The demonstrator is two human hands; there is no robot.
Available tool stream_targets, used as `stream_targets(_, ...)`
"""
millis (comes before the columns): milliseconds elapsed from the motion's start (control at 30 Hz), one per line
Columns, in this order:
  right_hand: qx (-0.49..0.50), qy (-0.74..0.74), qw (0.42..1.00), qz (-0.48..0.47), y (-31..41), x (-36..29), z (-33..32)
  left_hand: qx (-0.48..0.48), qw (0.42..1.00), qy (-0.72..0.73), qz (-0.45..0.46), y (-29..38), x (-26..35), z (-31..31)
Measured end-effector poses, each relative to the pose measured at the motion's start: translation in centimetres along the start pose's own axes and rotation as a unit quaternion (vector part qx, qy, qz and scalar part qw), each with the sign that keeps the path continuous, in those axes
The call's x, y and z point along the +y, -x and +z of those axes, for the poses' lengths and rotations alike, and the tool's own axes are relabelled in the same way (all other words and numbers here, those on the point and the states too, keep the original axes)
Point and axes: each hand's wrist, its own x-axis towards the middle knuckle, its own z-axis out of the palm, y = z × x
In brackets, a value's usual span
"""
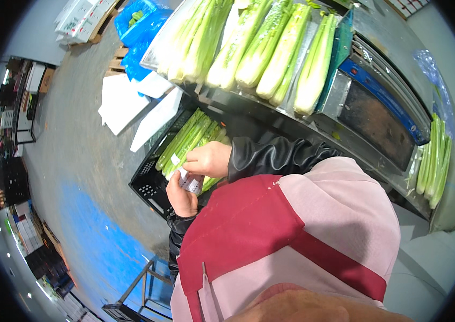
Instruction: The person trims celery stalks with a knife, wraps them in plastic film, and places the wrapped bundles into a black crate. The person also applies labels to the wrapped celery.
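My left hand holds a small stack or roll of white printed labels between thumb and fingers. Beside it, my right hand has its fingers bent against the upper edge of the labels; whether it pinches one is hard to tell. Both hands are over a black plastic crate holding celery, which lies under and behind them. A small white label shows on the celery close to my fingers. Black sleeves cover my forearms.
Celery bunches lie on a metal table beyond the crate. To their right stands a blue-fronted wrapping machine, with more celery past it. White sheets and blue plastic bags are at the upper left, near a wooden pallet.
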Motion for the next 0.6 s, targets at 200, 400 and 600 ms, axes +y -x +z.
stream_targets(200, 0.074, 0.027, 0.995, -0.054, 1.1, 0.7, -2.2, -0.048, 0.990, 0.084, -0.104, -1.7, -1.5, 1.9)
stream_targets(400, 0.109, -0.002, 0.994, 0.003, 2.1, 1.6, -3.4, -0.040, 0.995, 0.046, -0.082, -1.9, -2.5, 3.3)
stream_targets(600, 0.094, -0.011, 0.995, -0.020, 2.3, 1.0, -4.2, -0.071, 0.987, 0.100, -0.104, -1.4, -3.1, 3.6)
